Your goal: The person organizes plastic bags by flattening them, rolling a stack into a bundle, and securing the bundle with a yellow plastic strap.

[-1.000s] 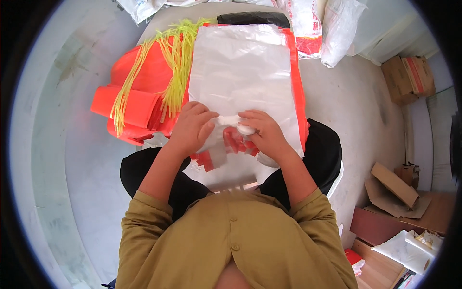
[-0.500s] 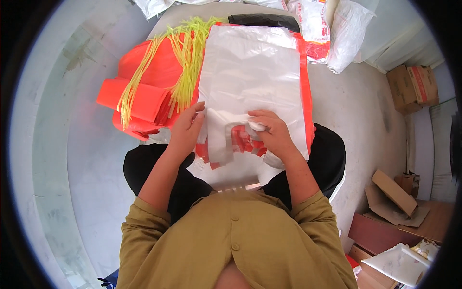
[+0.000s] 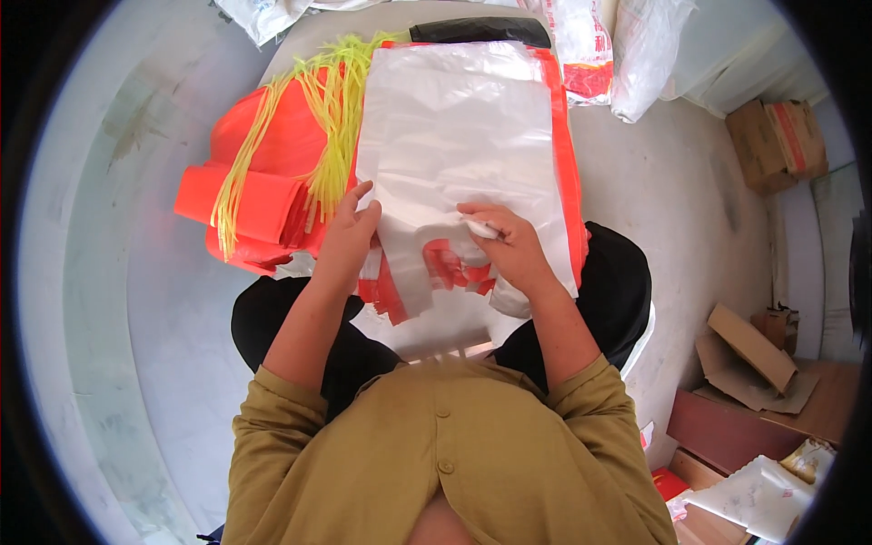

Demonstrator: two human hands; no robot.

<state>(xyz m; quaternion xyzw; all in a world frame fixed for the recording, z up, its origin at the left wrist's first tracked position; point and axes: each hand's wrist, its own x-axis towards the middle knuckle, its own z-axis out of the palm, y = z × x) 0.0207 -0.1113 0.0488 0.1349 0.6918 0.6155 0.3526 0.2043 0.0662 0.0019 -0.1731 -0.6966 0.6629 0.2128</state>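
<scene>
A flat white plastic bag [image 3: 459, 136], with cut-out handles at its near end, lies on a stack of red plastic bags [image 3: 568, 154] over my lap. My left hand [image 3: 350, 232] is at the bag's left edge, thumb and forefinger apart. My right hand [image 3: 511, 243] rests near the handle cut-out, thumb and fingertips pinched together. Something white [image 3: 484, 229] shows at that thumb; whether it is bunched bag or a covering on the thumb, I cannot tell. Red plastic shows through the cut-out between the handles.
Folded red bags [image 3: 241, 200] lie to the left, with bunches of yellow-green plastic strips [image 3: 336, 136] on top. A black roll [image 3: 480, 31] sits behind the stack. White sacks [image 3: 649, 54] stand at the far right. Cardboard boxes [image 3: 777, 145] and an opened carton [image 3: 749, 359] are along the right side.
The view has shifted a little, moving the stack slightly left and up. The white bag's left handle has swung sideways, baring more red beside it. Both hands remain near the same parts of the bag.
</scene>
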